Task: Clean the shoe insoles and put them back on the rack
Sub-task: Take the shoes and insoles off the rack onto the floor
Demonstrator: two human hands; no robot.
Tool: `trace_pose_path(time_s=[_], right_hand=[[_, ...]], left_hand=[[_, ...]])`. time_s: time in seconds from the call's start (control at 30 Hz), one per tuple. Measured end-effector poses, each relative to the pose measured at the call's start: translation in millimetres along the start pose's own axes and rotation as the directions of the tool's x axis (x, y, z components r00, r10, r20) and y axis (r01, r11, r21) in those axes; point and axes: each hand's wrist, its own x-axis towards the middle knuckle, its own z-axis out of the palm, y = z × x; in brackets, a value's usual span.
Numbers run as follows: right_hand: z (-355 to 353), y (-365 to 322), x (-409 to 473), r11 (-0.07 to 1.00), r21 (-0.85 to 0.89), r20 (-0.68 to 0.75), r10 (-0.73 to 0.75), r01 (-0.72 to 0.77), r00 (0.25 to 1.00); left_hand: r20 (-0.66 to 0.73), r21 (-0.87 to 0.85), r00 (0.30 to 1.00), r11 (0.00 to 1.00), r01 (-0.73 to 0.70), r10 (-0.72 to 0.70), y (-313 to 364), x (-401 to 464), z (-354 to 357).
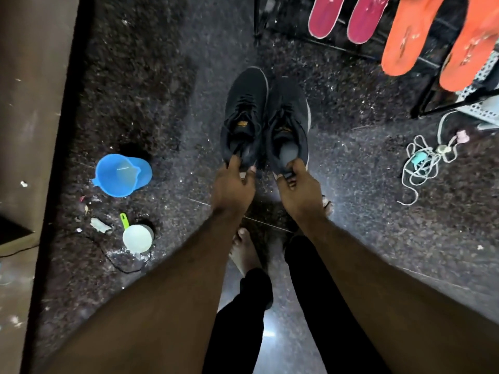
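Two black sneakers hang side by side above the dark speckled floor. My left hand (232,184) pinches the heel of the left sneaker (244,114). My right hand (298,186) pinches the heel of the right sneaker (290,125), whose grey insole shows inside. On the black rack (429,85) at the upper right lie two pink insoles (325,14) and two orange insoles (407,39), soles up and tilted.
A blue plastic jug (121,175) stands on the floor at the left, with a small scoop with a green handle (135,234) below it amid white powder and scraps. A tangled cord (424,163) lies at the right. My bare feet (244,252) stand below the shoes.
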Motion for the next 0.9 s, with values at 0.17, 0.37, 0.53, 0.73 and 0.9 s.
trace_pose_path(time_s=[0.17, 0.37, 0.53, 0.73, 0.9], right_hand=[[36, 21, 29, 0.997, 0.076, 0.135, 0.009, -0.020, 0.991], [65, 24, 32, 0.954, 0.115, 0.460, 0.194, -0.275, 0.866], [25, 2, 34, 0.942, 0.019, 0.358, 0.307, -0.335, 0.882], [-94, -48, 29, 0.934, 0.139, 0.168, 0.307, -0.331, 0.937], [-197, -83, 27, 0.979, 0.122, -0.075, 0.174, -0.164, 0.982]], left_hand=[[0.035, -0.018, 0.997, 0.997, 0.073, -0.072, -25, 31, 32], [0.033, 0.116, 0.983, 0.978, 0.175, -0.179, -20, 39, 36], [-0.003, -0.036, 0.984, 0.984, 0.177, -0.177, 31, 31, 16], [0.060, 0.021, 0.997, 0.999, -0.048, 0.047, 137, 8, -28], [-0.027, -0.039, 0.958, 0.957, -0.286, 0.285, 251, 0, -75]])
